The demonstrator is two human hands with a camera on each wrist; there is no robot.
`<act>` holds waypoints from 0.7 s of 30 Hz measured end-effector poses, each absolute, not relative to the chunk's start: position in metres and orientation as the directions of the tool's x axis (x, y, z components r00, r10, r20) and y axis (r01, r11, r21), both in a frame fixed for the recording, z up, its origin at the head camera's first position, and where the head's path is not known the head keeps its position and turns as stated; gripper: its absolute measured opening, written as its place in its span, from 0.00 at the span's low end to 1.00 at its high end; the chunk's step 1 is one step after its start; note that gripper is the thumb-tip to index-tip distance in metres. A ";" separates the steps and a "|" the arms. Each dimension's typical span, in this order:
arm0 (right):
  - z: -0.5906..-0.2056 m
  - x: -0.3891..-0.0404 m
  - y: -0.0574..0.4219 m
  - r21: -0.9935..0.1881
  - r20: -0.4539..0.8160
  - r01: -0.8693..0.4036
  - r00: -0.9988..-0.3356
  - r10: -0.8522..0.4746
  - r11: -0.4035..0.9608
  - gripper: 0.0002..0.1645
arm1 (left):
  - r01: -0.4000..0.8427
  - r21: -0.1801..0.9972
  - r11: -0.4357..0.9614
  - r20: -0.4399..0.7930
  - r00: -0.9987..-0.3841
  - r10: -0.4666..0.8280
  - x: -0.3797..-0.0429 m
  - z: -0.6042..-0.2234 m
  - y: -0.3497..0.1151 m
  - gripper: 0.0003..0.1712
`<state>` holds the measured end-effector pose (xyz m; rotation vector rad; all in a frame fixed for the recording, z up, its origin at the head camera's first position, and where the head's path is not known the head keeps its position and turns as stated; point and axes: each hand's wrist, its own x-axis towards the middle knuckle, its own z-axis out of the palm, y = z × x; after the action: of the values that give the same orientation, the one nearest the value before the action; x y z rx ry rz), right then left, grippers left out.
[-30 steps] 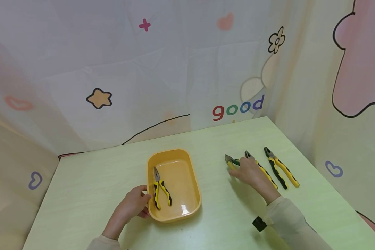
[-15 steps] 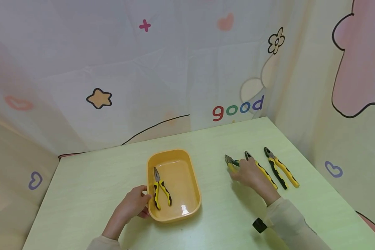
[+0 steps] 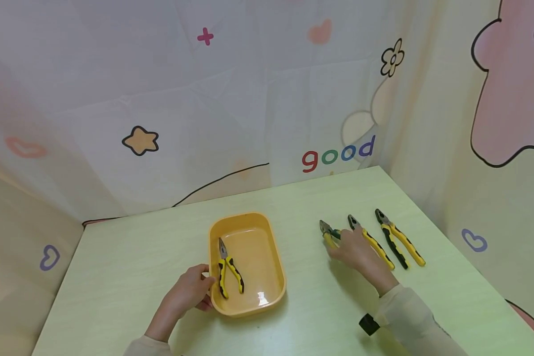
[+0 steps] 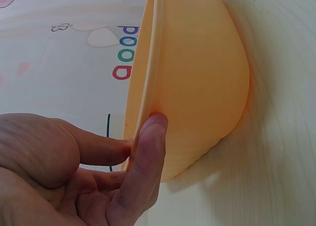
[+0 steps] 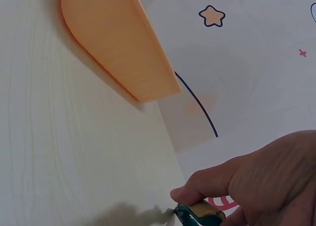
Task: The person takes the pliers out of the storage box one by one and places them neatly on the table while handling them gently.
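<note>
My left hand pinches the left rim of a yellow plastic tray; the left wrist view shows thumb and fingers on either side of the tray's edge. Inside the tray, along its left side, lie long-nose pliers with yellow and black handles. Right of the tray, my right hand grips green-and-yellow pliers by the handles, their head pointing away from me. The thumb presses on a handle in the right wrist view; the fingers mostly hide the rest.
Just right of my right hand lie yellow and black pliers, partly covered by it. Another similar pair lies farther right. A small black block sits by the right sleeve. Printed curtains border the table.
Both hands, the tray and the pliers hold nearly the same places. The view has shifted only very slightly.
</note>
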<state>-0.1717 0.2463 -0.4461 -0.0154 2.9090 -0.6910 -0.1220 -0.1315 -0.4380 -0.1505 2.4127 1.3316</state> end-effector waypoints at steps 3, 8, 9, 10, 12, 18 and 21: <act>-0.448 -0.170 0.246 -0.467 -0.147 0.030 -0.988 -0.043 0.884 0.21 | -0.273 0.794 0.544 -0.377 -0.922 0.087 -0.122 -0.438 -0.132 0.22; -0.449 -0.168 0.245 -0.472 -0.154 0.022 -0.986 -0.058 0.881 0.22 | -0.277 0.788 0.550 -0.383 -0.920 0.086 -0.122 -0.437 -0.132 0.23; -0.450 -0.168 0.245 -0.474 -0.157 0.025 -0.986 -0.056 0.880 0.23 | -0.278 0.786 0.552 -0.385 -0.919 0.086 -0.122 -0.437 -0.132 0.23; -0.450 -0.167 0.245 -0.476 -0.160 0.030 -0.986 -0.053 0.879 0.24 | -0.279 0.785 0.553 -0.387 -0.918 0.086 -0.122 -0.436 -0.131 0.23; -0.451 -0.167 0.244 -0.482 -0.166 0.037 -0.985 -0.049 0.875 0.27 | -0.280 0.783 0.555 -0.389 -0.917 0.087 -0.122 -0.436 -0.131 0.22; -0.455 -0.165 0.244 -0.481 -0.183 0.053 -0.982 -0.042 0.875 0.30 | -0.279 0.787 0.551 -0.387 -0.918 0.089 -0.121 -0.435 -0.131 0.23; -0.457 -0.165 0.245 -0.481 -0.183 0.051 -0.982 -0.043 0.875 0.29 | -0.270 0.792 0.547 -0.377 -0.922 0.089 -0.121 -0.435 -0.130 0.23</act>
<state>-0.1650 0.2452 -0.4569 0.0063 2.8584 -0.7413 -0.1207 -0.1305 -0.4351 -0.1482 2.4133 1.3287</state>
